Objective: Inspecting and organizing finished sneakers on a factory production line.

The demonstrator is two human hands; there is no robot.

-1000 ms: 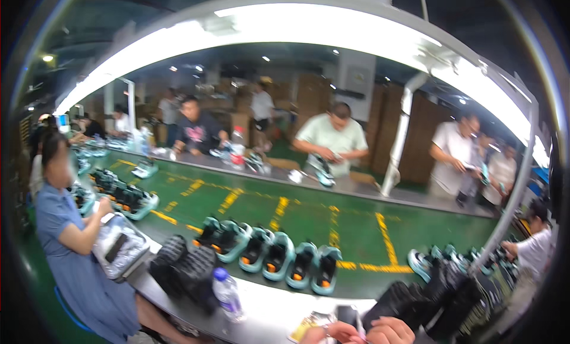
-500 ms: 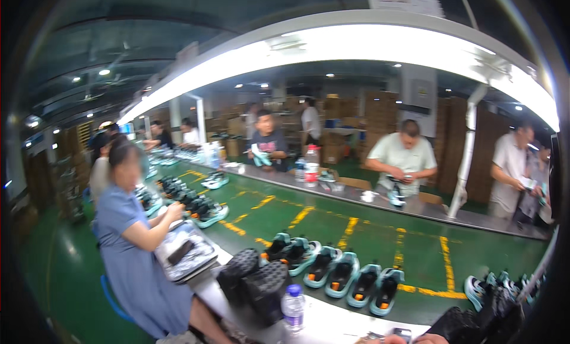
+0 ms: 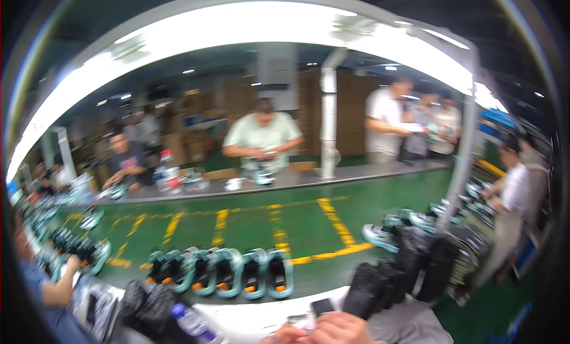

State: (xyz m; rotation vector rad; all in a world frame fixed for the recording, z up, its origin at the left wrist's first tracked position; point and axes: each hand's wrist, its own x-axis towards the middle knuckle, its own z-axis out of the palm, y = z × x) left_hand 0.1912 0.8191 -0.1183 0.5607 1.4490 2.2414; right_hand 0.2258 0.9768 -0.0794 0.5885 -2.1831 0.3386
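Sitting at the far left, a co-worker in a blue top [image 3: 44, 293] reaches toward dark shoes at the edge of the green conveyor belt [image 3: 249, 225]. Just right of that person, a clear plastic bottle with a blue cap [image 3: 191, 322] lies tilted on the white benchtop [image 3: 249, 319], beside a heap of black padded pieces [image 3: 145, 302]. Behind them on the belt stands a row of dark shoes with pale teal soles [image 3: 228, 273], side by side with their heels toward the camera.

Only the top of the wearer's left hand [image 3: 284, 337] shows at the lower edge. It is blurred and cropped, so whether its fingers are spread or curled cannot be told. A small flat dark rectangular object [image 3: 322, 306] lies on the benchtop just beyond the two hands, apart from both. It looks thin, smooth and hard-edged.

The right hand [image 3: 344, 330] shows as a rounded back with the knuckles up. Its fingers are hidden, and no grip can be made out.

By the look of it, the hands are between actions at the bench edge with nothing plainly grasped. Any handling here calls for the gaze to drop first, since the head points out across the line.

Further right, black upright bag-like shapes [image 3: 409, 264] crowd the bench. Beyond them, standing workers in light shirts [image 3: 513, 192] tend more shoes.
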